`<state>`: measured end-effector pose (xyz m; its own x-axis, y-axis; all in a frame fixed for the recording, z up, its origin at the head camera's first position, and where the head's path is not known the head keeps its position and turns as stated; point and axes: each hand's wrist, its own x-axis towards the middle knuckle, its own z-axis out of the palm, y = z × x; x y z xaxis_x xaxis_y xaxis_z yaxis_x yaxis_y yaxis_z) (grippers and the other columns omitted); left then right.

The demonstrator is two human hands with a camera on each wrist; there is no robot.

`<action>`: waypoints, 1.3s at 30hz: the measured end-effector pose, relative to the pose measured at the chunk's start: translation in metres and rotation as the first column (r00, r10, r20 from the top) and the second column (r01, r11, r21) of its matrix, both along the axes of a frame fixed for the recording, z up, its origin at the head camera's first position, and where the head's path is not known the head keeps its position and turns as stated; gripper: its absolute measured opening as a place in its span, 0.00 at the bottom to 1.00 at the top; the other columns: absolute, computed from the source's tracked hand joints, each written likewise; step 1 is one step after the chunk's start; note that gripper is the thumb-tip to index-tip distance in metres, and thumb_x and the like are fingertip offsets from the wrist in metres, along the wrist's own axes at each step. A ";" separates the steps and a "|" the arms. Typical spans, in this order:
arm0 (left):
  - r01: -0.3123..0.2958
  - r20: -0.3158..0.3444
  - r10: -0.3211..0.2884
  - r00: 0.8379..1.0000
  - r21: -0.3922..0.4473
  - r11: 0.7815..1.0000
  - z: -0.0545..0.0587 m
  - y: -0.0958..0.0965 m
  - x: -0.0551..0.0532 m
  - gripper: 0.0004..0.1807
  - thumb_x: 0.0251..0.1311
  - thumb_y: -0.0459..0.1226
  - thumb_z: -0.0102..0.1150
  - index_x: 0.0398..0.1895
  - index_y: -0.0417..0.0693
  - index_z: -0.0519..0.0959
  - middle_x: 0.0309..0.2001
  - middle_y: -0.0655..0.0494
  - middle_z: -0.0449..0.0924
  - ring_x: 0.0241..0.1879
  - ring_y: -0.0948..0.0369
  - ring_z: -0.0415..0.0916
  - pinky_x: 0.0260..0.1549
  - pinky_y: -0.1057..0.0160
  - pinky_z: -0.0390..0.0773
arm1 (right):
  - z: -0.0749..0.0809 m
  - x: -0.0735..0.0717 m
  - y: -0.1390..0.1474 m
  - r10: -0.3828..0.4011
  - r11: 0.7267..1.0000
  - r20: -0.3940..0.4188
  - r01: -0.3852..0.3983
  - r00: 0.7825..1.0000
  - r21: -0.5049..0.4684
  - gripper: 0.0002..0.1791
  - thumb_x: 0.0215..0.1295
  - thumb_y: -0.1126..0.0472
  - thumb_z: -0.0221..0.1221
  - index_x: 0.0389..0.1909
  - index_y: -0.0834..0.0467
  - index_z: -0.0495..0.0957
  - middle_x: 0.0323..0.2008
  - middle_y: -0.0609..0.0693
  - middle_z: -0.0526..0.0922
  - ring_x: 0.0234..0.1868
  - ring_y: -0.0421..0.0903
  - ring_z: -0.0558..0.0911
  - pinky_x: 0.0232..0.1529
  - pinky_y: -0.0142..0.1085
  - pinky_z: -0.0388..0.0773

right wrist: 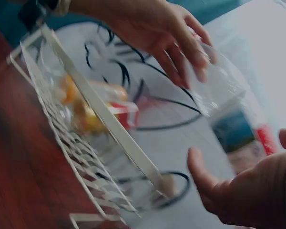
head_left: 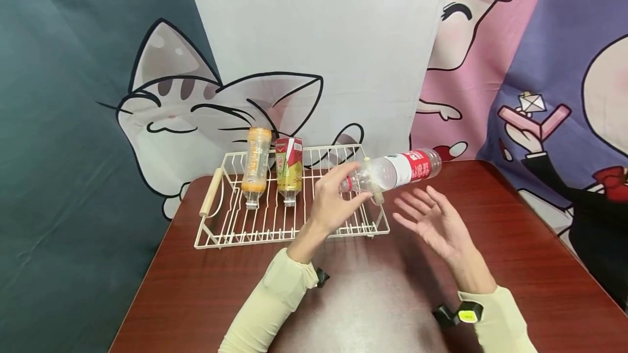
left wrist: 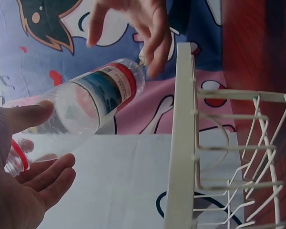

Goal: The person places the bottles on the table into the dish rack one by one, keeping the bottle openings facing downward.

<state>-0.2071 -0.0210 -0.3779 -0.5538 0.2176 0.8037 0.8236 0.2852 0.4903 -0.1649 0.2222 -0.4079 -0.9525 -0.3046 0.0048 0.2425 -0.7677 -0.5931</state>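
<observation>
A clear plastic bottle (head_left: 392,171) with a red and white label lies nearly level in the air above the rack's right end. My left hand (head_left: 330,198) grips it near the neck, thumb on one side and fingers on the other; the left wrist view shows the red neck ring beside the palm. Below the bottle's base, my right hand (head_left: 436,225) has its fingers spread and holds nothing. In the white wire rack (head_left: 245,242), an orange-labelled bottle (head_left: 257,159) and a red and yellow bottle (head_left: 289,170) lean neck-down side by side.
The rack has a wooden handle (head_left: 211,192) at its left end and another at its right, partly behind the held bottle. It stands on a reddish-brown table (head_left: 176,287). A cartoon-printed cloth (head_left: 314,15) hangs behind the table and along both sides.
</observation>
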 end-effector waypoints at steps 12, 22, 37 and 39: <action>-0.012 -0.054 0.010 0.999 -0.040 0.999 -0.007 0.012 0.005 0.31 0.40 0.29 0.79 0.51 0.32 0.79 0.47 0.41 0.82 0.47 0.51 0.80 0.54 0.70 0.73 | 0.005 -0.025 -0.042 -0.009 0.936 0.130 0.054 0.992 -0.347 0.27 0.72 0.57 0.53 0.67 0.53 0.57 0.62 0.54 0.64 0.69 0.52 0.62 0.66 0.52 0.64; -0.107 -0.039 0.102 0.994 -0.164 0.981 -0.006 -0.032 0.009 0.39 0.43 0.36 0.79 0.60 0.33 0.72 0.58 0.40 0.76 0.59 0.49 0.74 0.64 0.65 0.65 | 0.015 -0.055 -0.042 0.045 0.929 0.121 0.002 0.992 -0.370 0.25 0.71 0.64 0.53 0.65 0.48 0.60 0.60 0.53 0.66 0.60 0.55 0.72 0.67 0.53 0.62; -0.544 0.072 0.604 0.793 -0.362 0.757 -0.039 -0.206 0.033 0.42 0.50 0.46 0.73 0.66 0.37 0.69 0.65 0.37 0.67 0.63 0.43 0.67 0.60 0.42 0.69 | 0.055 -0.141 -0.082 0.012 0.943 0.100 -0.045 0.995 0.331 0.21 0.67 0.60 0.63 0.54 0.50 0.63 0.39 0.48 0.82 0.40 0.46 0.84 0.42 0.46 0.83; -0.574 0.093 0.665 0.741 -0.426 0.699 -0.044 -0.222 0.037 0.43 0.51 0.49 0.72 0.68 0.38 0.67 0.67 0.36 0.64 0.64 0.41 0.64 0.60 0.40 0.66 | 0.052 -0.150 -0.094 0.013 0.890 0.063 -0.040 0.998 0.454 0.19 0.68 0.60 0.62 0.52 0.51 0.63 0.36 0.48 0.81 0.37 0.45 0.84 0.41 0.44 0.83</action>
